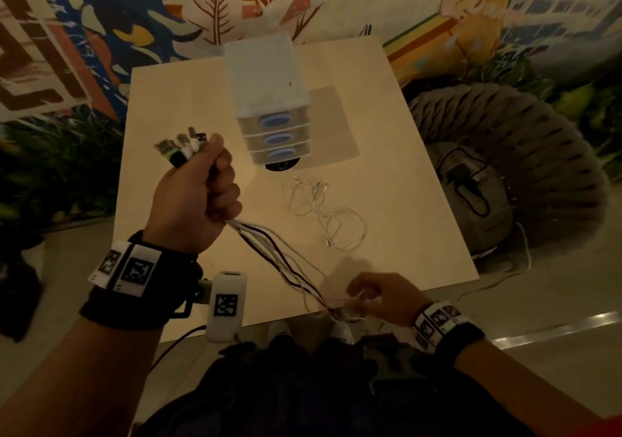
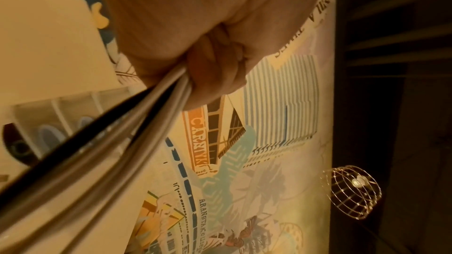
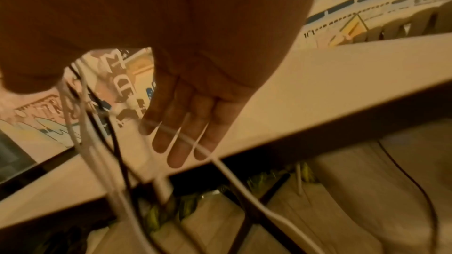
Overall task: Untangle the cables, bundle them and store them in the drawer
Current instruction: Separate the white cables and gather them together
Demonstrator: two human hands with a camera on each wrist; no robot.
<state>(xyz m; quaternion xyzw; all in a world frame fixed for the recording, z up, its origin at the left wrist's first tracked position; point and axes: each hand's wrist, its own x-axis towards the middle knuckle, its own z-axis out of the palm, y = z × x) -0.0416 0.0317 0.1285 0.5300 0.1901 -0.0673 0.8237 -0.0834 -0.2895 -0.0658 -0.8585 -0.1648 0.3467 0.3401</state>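
Observation:
My left hand (image 1: pixel 198 194) is raised over the table's left side and grips a bundle of white and black cables (image 1: pixel 286 261) in its fist (image 2: pixel 215 69). Their plug ends (image 1: pixel 183 148) stick out above the thumb. The strands slope down to my right hand (image 1: pixel 373 298) at the table's front edge. There its fingers (image 3: pixel 186 132) are nearly straight and spread, with a white cable (image 3: pixel 244 186) running across them and the other strands (image 3: pixel 97 152) passing beside the thumb. A loose white cable (image 1: pixel 323 214) lies tangled mid-table. The white three-drawer unit (image 1: pixel 269 100) stands behind it, all drawers closed.
The pale wooden table (image 1: pixel 404 201) stands against a painted mural wall. A grey woven pouf (image 1: pixel 505 167) with a black cable on it sits to the right, and plants to the left. A round dark opening (image 1: pixel 281 166) shows below the drawer unit. A wire-cage lamp (image 2: pixel 352 190) hangs nearby.

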